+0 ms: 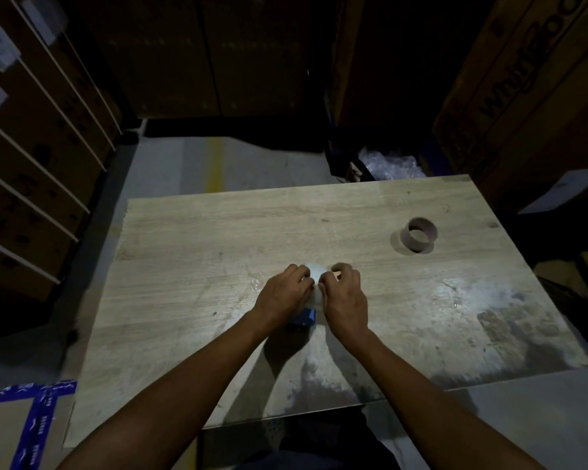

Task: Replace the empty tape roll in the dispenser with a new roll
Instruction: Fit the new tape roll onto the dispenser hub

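While our left hand [284,293] and right hand [345,296] pinch a pale, glaring roll [314,276] | blue dispenser [304,317] beneath | brown empty core [420,234] stands apart on table [184,252].

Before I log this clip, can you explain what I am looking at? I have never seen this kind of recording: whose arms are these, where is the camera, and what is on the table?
There is no machine here. One wide-angle camera is worn on a person's head and looks down at their two bare arms. The left hand and right hand meet over a pale, shiny tape roll, overexposed by the light, and both seem to grip it. A blue part, probably the dispenser, shows beneath the hands. On the wooden table, far right, an empty cardboard core stands apart, untouched. Cardboard boxes surround the dim space.
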A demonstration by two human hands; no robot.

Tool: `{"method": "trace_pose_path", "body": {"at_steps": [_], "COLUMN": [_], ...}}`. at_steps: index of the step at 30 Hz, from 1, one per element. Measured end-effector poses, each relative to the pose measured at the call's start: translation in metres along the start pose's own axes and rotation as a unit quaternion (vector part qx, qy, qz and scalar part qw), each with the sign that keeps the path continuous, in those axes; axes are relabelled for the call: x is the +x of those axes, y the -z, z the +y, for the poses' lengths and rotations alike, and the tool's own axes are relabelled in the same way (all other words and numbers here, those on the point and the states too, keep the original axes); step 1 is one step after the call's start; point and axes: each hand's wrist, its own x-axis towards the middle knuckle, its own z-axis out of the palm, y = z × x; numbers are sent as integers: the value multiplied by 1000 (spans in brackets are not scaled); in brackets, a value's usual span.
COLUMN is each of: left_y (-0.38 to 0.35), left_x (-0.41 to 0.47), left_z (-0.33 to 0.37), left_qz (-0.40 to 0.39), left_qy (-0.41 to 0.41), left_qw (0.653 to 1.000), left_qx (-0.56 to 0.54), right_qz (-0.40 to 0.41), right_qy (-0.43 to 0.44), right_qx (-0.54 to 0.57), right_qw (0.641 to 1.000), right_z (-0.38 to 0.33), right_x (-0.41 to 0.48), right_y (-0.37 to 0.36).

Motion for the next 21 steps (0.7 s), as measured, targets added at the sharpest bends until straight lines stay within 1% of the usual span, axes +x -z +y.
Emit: {"method": "trace_pose_path", "body": {"at_steps": [7, 12, 14, 16, 17, 18, 19, 20, 21], "left_y": [-3, -8, -6, -6, -6, -7, -9, -13, -17], "left_x": [3, 14, 22, 27, 27, 24, 23, 22, 22], "left_z": [-4, -9, -12, -14, -15, -15, -14, -13, -13], "left_qz": [1, -14, -42, -50, -38, -11, 29, 76, 114], "left_qy": [-13, 27, 53, 63, 83, 122, 188, 278, 375], "left_qw": [1000, 996, 992, 987, 983, 974, 954, 918, 864], "left_qx": [-22, -83, -111, -137, -160, -192, -231, -272, -316], "right_qz": [-34, -58, -57, -48, -48, -50, -57, -67, -75], "right_qy": [29, 47, 45, 55, 63, 69, 72, 75, 77], "right_qx": [47, 69, 78, 89, 91, 92, 97, 104, 108], "right_qw": [998, 995, 994, 993, 993, 992, 991, 989, 988], "right_z": [3, 7, 8, 10, 10, 9, 9, 10, 10], "right_x": [7, 16, 21, 25, 27, 27, 28, 30, 31], "right_y": [4, 9, 12, 14, 15, 16, 16, 16, 16]}}
